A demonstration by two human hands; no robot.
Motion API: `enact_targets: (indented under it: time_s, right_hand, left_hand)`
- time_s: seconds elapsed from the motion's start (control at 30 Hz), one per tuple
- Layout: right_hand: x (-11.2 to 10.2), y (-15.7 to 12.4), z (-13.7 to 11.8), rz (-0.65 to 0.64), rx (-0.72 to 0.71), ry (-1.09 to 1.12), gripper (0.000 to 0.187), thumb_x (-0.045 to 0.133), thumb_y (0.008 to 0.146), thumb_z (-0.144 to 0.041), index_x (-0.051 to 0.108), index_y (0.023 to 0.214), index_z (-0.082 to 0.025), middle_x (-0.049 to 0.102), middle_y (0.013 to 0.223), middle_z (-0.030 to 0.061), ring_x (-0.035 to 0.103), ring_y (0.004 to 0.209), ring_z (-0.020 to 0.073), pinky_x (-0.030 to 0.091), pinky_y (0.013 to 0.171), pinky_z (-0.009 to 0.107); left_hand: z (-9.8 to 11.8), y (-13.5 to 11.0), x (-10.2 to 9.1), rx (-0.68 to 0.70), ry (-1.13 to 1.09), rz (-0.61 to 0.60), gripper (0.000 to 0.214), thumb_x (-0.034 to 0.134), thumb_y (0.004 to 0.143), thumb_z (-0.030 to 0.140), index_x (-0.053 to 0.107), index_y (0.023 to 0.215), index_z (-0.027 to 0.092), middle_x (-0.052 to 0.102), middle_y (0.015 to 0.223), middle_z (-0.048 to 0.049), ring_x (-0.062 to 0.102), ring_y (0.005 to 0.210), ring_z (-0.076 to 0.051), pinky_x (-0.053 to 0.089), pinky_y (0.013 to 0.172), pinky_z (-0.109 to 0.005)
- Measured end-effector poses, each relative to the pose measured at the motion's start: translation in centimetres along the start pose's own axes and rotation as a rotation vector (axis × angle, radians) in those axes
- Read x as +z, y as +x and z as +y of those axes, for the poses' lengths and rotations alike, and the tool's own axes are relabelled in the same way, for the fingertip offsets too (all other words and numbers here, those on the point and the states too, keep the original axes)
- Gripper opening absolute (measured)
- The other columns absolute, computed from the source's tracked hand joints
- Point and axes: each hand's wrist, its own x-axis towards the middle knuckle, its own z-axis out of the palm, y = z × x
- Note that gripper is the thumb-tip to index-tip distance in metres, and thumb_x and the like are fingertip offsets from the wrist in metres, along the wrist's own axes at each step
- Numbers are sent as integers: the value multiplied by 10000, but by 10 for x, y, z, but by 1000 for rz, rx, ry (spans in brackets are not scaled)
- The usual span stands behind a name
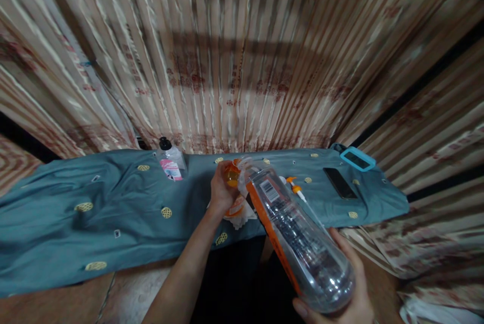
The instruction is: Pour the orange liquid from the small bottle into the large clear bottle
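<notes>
My right hand is wrapped around the base of a large clear plastic bottle with an orange label and a barcode. The bottle is tilted, its neck lower-lying on the table side and pointing toward my left hand. My left hand is closed around a translucent orange container, right at the large bottle's mouth. Whether the two touch is unclear. Below that hand lies a crumpled white tissue or wrapper with orange on it, partly hidden. An orange-and-white pump dispenser rests on the cloth beyond the large bottle.
A teal patterned cloth covers the long table. On its left stands a clear bottle with a black cap and pink label. A dark phone and a blue-framed device lie at the right. Pleated curtains hang behind.
</notes>
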Motion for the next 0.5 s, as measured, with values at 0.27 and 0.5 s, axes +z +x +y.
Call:
enact_targets:
  time_s: [0.27, 0.5]
  right_hand:
    - [-2, 0, 2, 1, -19, -14, 1055, 787, 603, -729, 455, 1440, -180, 534, 1388, 117, 556, 1199, 338, 427, 929, 375]
    - [-2, 0, 2, -1, -46, -27, 1054, 794, 605, -708, 450, 1444, -172, 534, 1395, 126, 588, 1174, 334, 453, 920, 370]
  left_hand:
    - [-2, 0, 0, 34, -5, 4, 431, 791, 636, 301, 595, 1010, 212, 713, 944, -20, 687, 849, -192, 541, 810, -323]
    - [0, -1, 1, 27, -11, 6, 431, 800, 633, 285, 592, 1005, 216, 720, 947, -25, 696, 851, -191, 549, 810, -314]
